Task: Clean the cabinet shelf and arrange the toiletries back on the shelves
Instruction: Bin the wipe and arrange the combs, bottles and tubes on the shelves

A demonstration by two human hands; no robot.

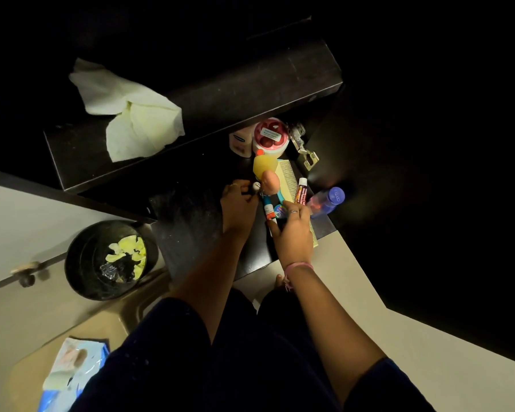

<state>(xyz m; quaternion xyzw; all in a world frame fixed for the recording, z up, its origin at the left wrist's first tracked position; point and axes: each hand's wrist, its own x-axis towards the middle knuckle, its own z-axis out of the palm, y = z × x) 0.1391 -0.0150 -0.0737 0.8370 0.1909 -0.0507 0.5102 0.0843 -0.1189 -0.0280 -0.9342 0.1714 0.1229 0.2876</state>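
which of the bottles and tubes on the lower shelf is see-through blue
The blue bottle lying on its side at the shelf's right edge, beside the right hand. The red-labelled tube next to it and the round jar further back are opaque.

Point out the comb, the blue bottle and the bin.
comb (289,176), head view, on its teeth.
blue bottle (324,202), head view, on its clear body.
bin (72,263), head view, on its left rim.

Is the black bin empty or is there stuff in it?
Not empty. The black bin has crumpled yellowish wipes and something dark and shiny at the bottom. It is far from full.
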